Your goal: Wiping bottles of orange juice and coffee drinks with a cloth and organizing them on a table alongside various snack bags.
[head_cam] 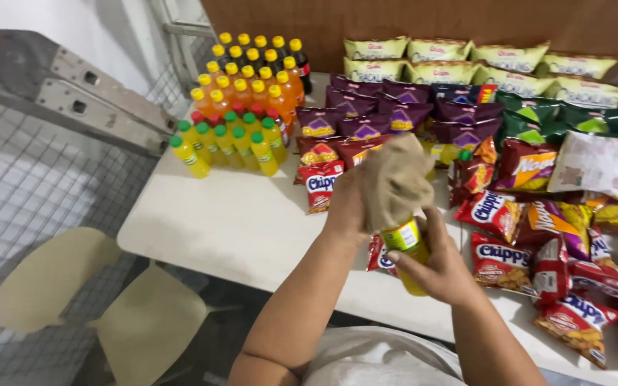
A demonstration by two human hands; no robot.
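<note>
Now, right hand (pixel 441 268): grasping yellow plastic drink bottle (pixel 407 246) low, frame centre.
Left hand (pixel 348 204): clenched on crumpled tan cloth (pixel 395 179) over bottle's top.
Handling: likely light, rigid, slick; grip the labelled body.
Setting: white bench (pixel 237 221).

Bright, even indoor light overall, dimmer down toward seven o'clock under the table (pixel 237 229). Soft motion blur smears the cloth (pixel 395 179) at centre; edges bend slightly.
</note>
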